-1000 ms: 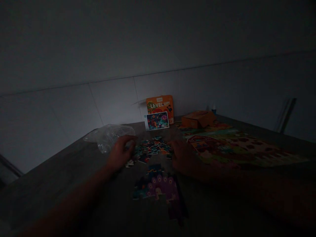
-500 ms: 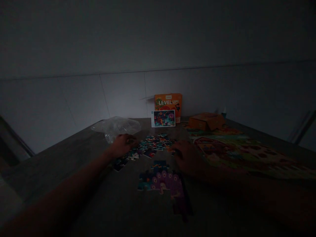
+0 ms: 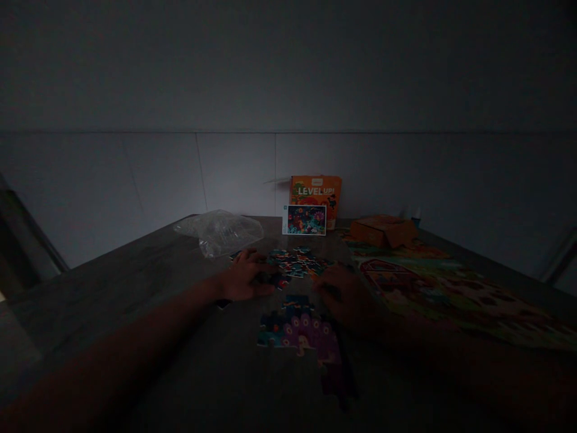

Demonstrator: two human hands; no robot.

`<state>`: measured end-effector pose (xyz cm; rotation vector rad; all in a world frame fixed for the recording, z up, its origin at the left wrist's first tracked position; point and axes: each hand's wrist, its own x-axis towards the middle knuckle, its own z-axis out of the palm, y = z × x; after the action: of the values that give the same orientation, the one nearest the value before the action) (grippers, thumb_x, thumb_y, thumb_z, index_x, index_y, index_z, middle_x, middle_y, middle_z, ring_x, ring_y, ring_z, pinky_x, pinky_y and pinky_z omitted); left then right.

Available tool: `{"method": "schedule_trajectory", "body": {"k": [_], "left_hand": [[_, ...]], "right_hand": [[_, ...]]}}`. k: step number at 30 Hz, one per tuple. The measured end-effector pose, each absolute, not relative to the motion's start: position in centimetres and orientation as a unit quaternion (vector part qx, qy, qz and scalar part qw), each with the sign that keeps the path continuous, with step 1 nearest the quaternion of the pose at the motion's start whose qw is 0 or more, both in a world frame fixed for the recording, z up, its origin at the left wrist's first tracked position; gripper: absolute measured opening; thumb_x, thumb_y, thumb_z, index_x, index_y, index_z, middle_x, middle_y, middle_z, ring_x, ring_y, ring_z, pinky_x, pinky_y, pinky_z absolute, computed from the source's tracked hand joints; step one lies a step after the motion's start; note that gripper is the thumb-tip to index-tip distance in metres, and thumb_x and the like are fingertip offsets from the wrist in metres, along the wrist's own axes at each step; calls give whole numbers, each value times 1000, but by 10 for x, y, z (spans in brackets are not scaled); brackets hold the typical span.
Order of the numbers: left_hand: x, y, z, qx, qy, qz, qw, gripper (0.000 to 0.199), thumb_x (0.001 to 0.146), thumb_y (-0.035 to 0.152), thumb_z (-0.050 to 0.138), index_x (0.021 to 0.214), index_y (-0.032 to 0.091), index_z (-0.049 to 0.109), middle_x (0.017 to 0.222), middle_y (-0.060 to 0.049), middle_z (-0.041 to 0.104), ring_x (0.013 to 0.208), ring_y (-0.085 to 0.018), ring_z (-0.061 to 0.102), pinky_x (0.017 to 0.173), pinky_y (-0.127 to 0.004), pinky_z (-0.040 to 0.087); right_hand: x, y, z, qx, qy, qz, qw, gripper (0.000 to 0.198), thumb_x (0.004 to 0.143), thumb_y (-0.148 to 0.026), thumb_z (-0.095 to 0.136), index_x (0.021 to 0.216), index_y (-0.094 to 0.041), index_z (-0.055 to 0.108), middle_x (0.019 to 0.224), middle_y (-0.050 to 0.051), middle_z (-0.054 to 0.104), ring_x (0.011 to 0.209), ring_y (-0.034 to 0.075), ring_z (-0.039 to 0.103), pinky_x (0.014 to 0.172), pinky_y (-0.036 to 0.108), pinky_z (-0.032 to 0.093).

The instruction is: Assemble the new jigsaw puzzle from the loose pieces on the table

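In dim light, my left hand [image 3: 247, 276] lies open with spread fingers over the left side of a pile of loose puzzle pieces [image 3: 295, 263], covering some of them. At the pile's right edge is my right hand [image 3: 345, 291], its fingers curled in and the thumb close to them. Whatever it may hold is hidden in the dark. Between my forearms, nearer to me, lies a partly joined puzzle [image 3: 311, 334] with a purple, many-armed figure and a teal-blue section at its left and top.
Behind the pile, a picture card [image 3: 304, 220] leans against an orange "LEVEL UP!" box [image 3: 336, 204]. A crumpled clear plastic bag [image 3: 225, 231] lies back left. On the right are an orange box part [image 3: 383, 231] and a large colourful puzzle [image 3: 428, 288].
My left hand has moved right and spread its fingers over the loose pieces. My right hand stays by the pile's right edge. The whole view has shifted and levelled slightly.
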<state>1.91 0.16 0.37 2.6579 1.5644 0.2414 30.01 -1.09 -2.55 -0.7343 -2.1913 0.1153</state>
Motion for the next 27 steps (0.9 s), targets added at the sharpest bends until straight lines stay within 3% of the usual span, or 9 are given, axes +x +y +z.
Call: {"method": "schedule_trajectory", "body": {"k": [5, 12, 16, 19, 27], "left_hand": [[25, -1, 0, 883, 456, 104, 33, 48, 81, 53, 70, 121, 28, 66, 128, -7, 59, 132, -38, 39, 112, -57, 26], [26, 0, -3, 890, 439, 117, 27, 41, 85, 50, 66, 120, 28, 67, 124, -7, 61, 129, -37, 41, 109, -53, 30], [26, -2, -4, 897, 422, 130, 27, 49, 88, 48, 64, 135, 33, 58, 137, -7, 56, 133, -37, 37, 110, -56, 29], [27, -5, -4, 911, 392, 123, 32, 42, 93, 43, 59, 134, 40, 58, 147, -5, 47, 139, -38, 31, 111, -60, 27], [34, -9, 1, 915, 387, 107, 33, 36, 92, 36, 60, 128, 39, 64, 136, -6, 57, 135, -37, 38, 110, -62, 28]], "right_hand": [[300, -10, -26, -295, -867, 36, 400, 18, 82, -10, 51, 79, -18, 66, 79, 5, 70, 78, 19, 64, 76, 34, 48], [300, -8, -29, -314, -871, 36, 376, 18, 78, -8, 53, 79, -16, 69, 80, 6, 71, 80, 21, 65, 75, 34, 47], [301, -7, -29, -320, -873, 31, 368, 19, 78, -7, 53, 80, -17, 69, 82, 6, 72, 81, 21, 66, 77, 34, 47], [302, -7, -30, -325, -871, 31, 366, 19, 77, -7, 53, 80, -18, 69, 83, 6, 72, 82, 21, 66, 77, 34, 47], [301, -8, -28, -332, -865, 60, 371, 19, 76, -6, 52, 78, -17, 68, 80, 6, 71, 80, 21, 65, 75, 34, 47]]}}
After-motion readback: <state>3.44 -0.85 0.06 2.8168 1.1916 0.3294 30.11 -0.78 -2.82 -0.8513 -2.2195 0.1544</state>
